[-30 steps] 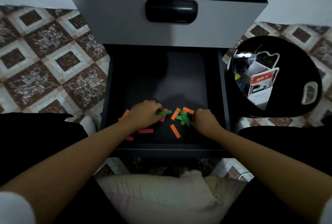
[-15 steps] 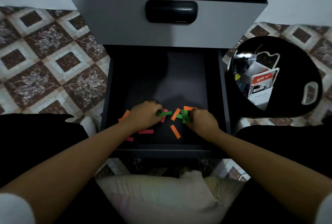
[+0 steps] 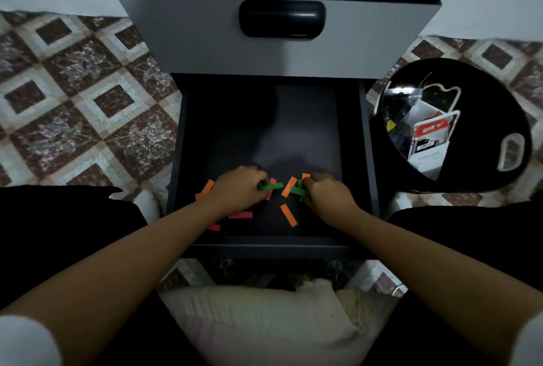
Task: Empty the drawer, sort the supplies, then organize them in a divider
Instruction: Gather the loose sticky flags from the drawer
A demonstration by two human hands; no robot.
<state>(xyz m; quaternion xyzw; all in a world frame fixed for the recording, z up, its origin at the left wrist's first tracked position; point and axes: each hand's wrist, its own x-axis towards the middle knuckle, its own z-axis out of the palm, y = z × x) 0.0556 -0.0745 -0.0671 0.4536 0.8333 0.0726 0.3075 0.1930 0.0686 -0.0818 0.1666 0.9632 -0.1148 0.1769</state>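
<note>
You're close to finishing the emptying. The floor of the drawer (image 3: 367, 160) is bare except for a scatter of small paper strips (image 3: 289, 186) near its front edge. Your left hand (image 3: 238, 189) has its fingers curled, pinching a green strip (image 3: 271, 186) that pokes out toward the middle. Your right hand (image 3: 329, 192) is curled round a small bunch of green strips (image 3: 295, 190). From that I judge you're gathering by colour, green first.

Lying loose are orange strips (image 3: 288, 215) between and beside your hands, and pink strips (image 3: 240, 215) by your left wrist. The black bucket (image 3: 499, 101) just right of the drawer holds what look like other supplies. No divider is in view — sorting looks barely begun, and organizing is not yet started.
</note>
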